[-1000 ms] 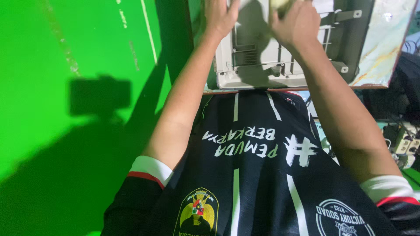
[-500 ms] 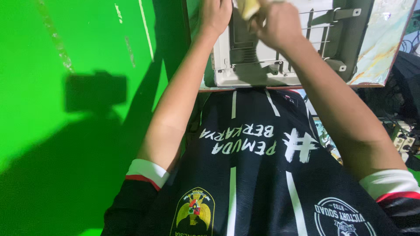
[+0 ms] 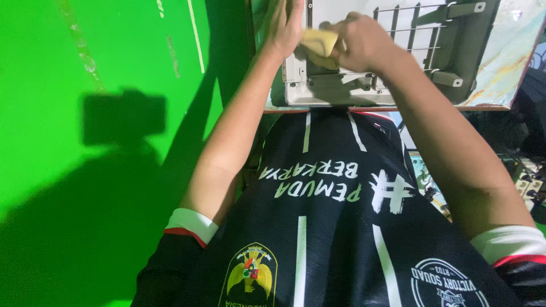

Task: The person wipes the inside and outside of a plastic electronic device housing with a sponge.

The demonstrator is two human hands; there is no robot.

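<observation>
a person's right hand clenches a folded yellow cloth against the near corner of a pale grey plastic unit with a wire grille, which lies on a marble-patterned tabletop; the left hand rests flat on the unit's left edge, grasping nothing. short, firm strokes with that edge braced would likely serve best.

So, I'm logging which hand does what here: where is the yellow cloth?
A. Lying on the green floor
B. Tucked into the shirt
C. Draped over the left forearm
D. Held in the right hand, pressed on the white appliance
D: the right hand grips the yellow cloth against the top of the white appliance, while the left hand rests flat on the appliance beside it.
</observation>
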